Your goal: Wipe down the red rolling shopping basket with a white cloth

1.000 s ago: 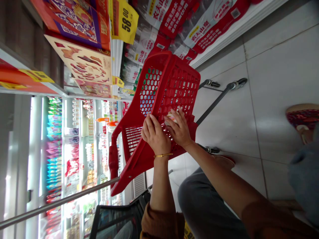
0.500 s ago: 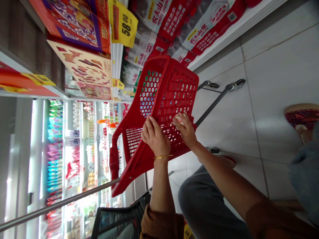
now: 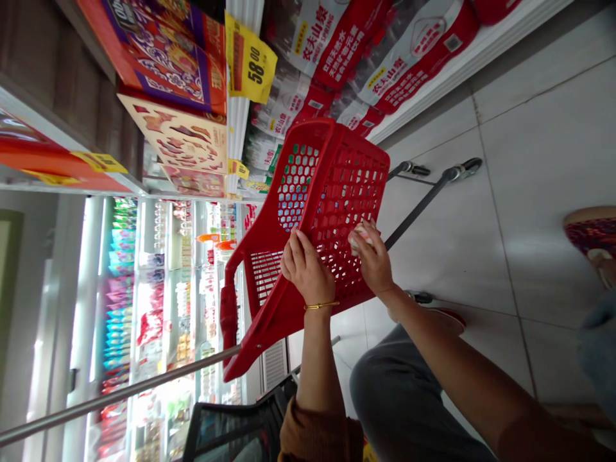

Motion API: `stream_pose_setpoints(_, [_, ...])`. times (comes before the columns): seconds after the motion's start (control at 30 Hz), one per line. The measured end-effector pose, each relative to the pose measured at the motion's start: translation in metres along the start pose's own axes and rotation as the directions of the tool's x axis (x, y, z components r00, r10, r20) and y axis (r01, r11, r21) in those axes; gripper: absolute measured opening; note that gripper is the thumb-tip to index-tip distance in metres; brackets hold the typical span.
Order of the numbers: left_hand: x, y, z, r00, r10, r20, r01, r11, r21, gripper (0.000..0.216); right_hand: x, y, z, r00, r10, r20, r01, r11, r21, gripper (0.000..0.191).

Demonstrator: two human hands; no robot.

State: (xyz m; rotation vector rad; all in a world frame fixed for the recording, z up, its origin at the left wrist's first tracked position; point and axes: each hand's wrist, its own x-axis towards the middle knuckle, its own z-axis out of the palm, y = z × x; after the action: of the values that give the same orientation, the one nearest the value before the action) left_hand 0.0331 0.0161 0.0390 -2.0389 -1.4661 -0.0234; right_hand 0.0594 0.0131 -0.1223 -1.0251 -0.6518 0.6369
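A red plastic shopping basket with a lattice wall [image 3: 353, 173] appears in the middle of the tilted head view, on a grey metal frame. My left hand [image 3: 308, 266], with a gold bracelet at the wrist, is closed over the basket's rim; its thumb is hidden. Lower on the lattice, my right hand [image 3: 376, 260] pinches a crumpled whitish wipe [image 3: 359, 239] with some pink on it. The wipe lies against the wall's outer face. The basket's handle [image 3: 229, 314] sticks out on the left of the view, touched by neither hand.
Bottles with red labels [image 3: 409, 58] line the low shelf behind the basket. Gift boxes [image 3: 180, 131] and a yellow price tag [image 3: 253, 61] are beside them. A metal pole [image 3: 120, 398] runs from the basket. Someone's shoe [image 3: 591, 234] stands on the tiled floor [image 3: 543, 160].
The view has shifted, so everything sits slightly right and lower. My right hand has slid a little along the lattice, with more of the wipe showing. My left hand keeps its hold.
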Motion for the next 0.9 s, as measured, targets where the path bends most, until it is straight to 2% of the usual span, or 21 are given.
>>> stream_pose_setpoints(0.13, [0.0, 0.0, 0.001, 1.0, -0.009, -0.012, 0.009, 1.0, -0.027, 0.057, 0.04, -0.045, 0.017, 0.988, -0.136, 0.068, 0.137, 0.99, -0.012, 0.041])
stream_pose_setpoints(0.23, [-0.001, 0.0, 0.001, 0.998, 0.002, -0.059, -0.005, 0.999, -0.041, 0.053, 0.061, -0.061, 0.029, 0.968, -0.204, 0.149, 0.21, 0.977, -0.027, 0.042])
stream_pose_setpoints(0.4, [-0.001, 0.0, 0.002, 0.993, 0.031, -0.113, -0.037, 0.998, -0.056, 0.05, 0.061, -0.054, 0.035, 0.954, -0.264, 0.145, 0.277, 0.958, -0.08, 0.048])
stream_pose_setpoints(0.67, [0.0, -0.002, 0.001, 0.985, 0.064, -0.159, -0.072, 0.996, -0.047, 0.049, 0.053, -0.038, 0.03, 0.94, -0.311, 0.139, 0.319, 0.947, -0.041, 0.058])
stream_pose_setpoints(0.9, [-0.001, -0.004, 0.002, 0.986, 0.071, -0.151, -0.076, 0.997, -0.033, 0.051, 0.046, -0.026, 0.024, 0.952, -0.288, 0.104, 0.289, 0.957, -0.003, 0.06])
